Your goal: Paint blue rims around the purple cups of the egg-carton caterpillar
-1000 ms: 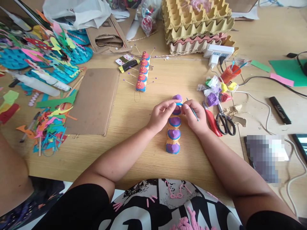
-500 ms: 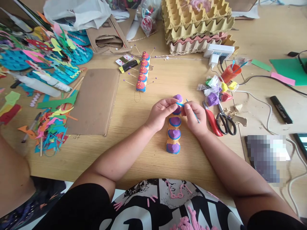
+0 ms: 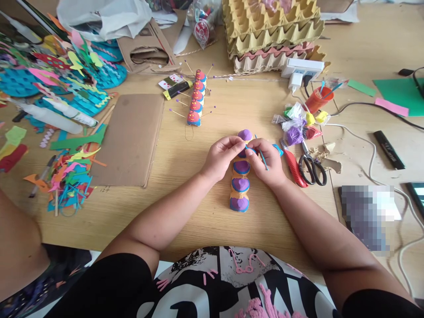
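My left hand point(image 3: 220, 160) and my right hand point(image 3: 269, 164) meet fingertip to fingertip above the far end of an egg-carton strip point(image 3: 240, 184) with purple bumps edged in blue. Both pinch a small piece of blue clay point(image 3: 247, 148), mostly hidden by the fingers. A thin blue modelling tool point(image 3: 263, 160) is tucked across my right hand. Just beyond that hand lies a blue lump point(image 3: 277, 150), perhaps clay in a wrapper. Farther off stands a second strip point(image 3: 196, 98), red and blue, with faces on its bumps and purple-tipped sticks at its sides.
Right of my hands lie a red cutter point(image 3: 294, 168), scissors point(image 3: 311, 165) and bagged clay point(image 3: 294, 132). An orange cup point(image 3: 318, 104) stands behind them, near a power strip point(image 3: 303, 67) and egg trays point(image 3: 271, 37). Cardboard point(image 3: 129, 137) and paper scraps point(image 3: 74, 176) lie left, by another person's arm point(image 3: 20, 247).
My right hand has shifted slightly left, its fingers closer to my left hand's. The modelling tool in it has tilted, and the blue lump beyond that hand now shows.
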A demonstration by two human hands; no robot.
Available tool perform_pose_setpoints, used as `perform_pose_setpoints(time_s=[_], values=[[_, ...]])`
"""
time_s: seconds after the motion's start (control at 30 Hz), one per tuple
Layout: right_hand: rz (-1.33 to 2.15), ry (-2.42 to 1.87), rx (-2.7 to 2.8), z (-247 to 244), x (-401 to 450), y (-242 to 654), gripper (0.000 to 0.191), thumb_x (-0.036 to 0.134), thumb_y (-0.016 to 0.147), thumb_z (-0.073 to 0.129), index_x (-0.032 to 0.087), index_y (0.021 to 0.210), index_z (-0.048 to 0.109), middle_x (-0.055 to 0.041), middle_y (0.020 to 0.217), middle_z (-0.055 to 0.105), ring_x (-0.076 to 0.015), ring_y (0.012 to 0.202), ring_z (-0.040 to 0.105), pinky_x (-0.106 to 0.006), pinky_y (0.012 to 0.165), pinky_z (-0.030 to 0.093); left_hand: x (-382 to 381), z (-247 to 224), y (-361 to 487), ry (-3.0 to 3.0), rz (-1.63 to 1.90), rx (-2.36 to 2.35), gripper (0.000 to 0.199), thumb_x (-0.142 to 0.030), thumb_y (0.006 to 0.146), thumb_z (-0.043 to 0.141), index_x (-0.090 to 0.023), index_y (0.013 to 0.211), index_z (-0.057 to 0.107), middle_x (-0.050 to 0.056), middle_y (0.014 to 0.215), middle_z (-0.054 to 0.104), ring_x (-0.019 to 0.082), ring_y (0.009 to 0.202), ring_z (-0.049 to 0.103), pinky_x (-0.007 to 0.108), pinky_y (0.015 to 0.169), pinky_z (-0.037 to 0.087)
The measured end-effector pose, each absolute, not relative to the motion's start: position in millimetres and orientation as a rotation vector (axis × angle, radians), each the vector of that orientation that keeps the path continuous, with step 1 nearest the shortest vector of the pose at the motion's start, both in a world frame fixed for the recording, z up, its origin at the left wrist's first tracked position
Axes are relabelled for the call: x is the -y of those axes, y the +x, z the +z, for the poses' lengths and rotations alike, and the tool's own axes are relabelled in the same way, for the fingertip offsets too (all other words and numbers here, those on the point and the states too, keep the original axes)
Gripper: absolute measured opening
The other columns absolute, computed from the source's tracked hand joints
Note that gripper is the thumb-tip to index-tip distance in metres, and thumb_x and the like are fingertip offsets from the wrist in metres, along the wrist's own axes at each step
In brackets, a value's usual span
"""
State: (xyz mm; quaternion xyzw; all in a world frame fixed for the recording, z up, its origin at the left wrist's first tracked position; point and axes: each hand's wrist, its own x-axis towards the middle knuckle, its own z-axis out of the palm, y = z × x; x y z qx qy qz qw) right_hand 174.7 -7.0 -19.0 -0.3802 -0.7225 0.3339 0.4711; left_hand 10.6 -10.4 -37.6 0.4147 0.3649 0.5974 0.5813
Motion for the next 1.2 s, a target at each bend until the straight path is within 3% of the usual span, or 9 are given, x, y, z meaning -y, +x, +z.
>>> perform_pose_setpoints(time_s=[0.27,0.37,0.57,0.87,1.07,1.2], values=[[0.846,-1.037,1.562,-22,3,176,0.05,0.073,0.099,0.062,0.025,0.085,0.061,0.0006,0.074,0.061,-0.0163,0.069,0.054,-0.034,0.068,0.045,10,-44,6,1.128,1.371,-0.988,0.059,-0.077,0.097,0.063,-0.027,0.12,0.086,0.006,0.109,0.084,0.02,0.091,0.071,0.033,0.071,0.054],[0.846,-1.054,1.549,-23,2,177,0.052,0.074,0.098,0.062,0.025,0.082,0.06,0.0007,0.073,0.06,-0.0163,0.07,0.054,-0.033,0.069,0.045,9,-45,5,1.153,1.406,-1.07,0.062,-0.077,0.101,0.054,-0.026,0.112,0.088,0.007,0.106,0.085,0.022,0.094,0.072,0.035,0.076,0.055],[0.864,-1.025,1.604,-19,1,176,0.055,0.076,0.1,0.058,0.025,0.08,0.061,-0.0001,0.072,0.062,-0.0162,0.068,0.055,-0.033,0.068,0.047,6,-49,2,1.145,1.416,-1.109,0.073,-0.082,0.102,0.042,-0.026,0.103,0.089,0.007,0.094,0.083,0.02,0.083,0.066,0.035,0.069,0.049],[0.686,-1.064,1.772,-20,2,177,0.054,0.076,0.096,0.063,0.024,0.082,0.064,0.001,0.067,0.06,-0.0148,0.061,0.051,-0.033,0.064,0.044,13,-40,2,1.338,1.356,-1.049,0.078,-0.083,0.103,0.035,-0.027,0.106,0.089,0.007,0.103,0.083,0.024,0.099,0.072,0.04,0.086,0.055],[0.648,-1.055,1.699,-16,9,174,0.05,0.066,0.101,0.063,0.023,0.075,0.063,0.0002,0.065,0.06,-0.0142,0.059,0.05,-0.033,0.061,0.042,21,-27,-1,1.736,1.419,-1.053,0.067,-0.068,0.11,0.036,-0.025,0.111,0.087,0.009,0.11,0.083,0.025,0.106,0.072,0.044,0.103,0.054],[0.584,-1.037,1.633,-21,3,180,0.047,0.06,0.101,0.066,0.023,0.072,0.059,0.003,0.061,0.052,-0.013,0.057,0.045,-0.032,0.059,0.038,21,-32,1,1.808,1.425,-1.073,0.071,-0.069,0.11,0.033,-0.023,0.128,0.083,0.011,0.122,0.082,0.026,0.111,0.071,0.045,0.103,0.055]])
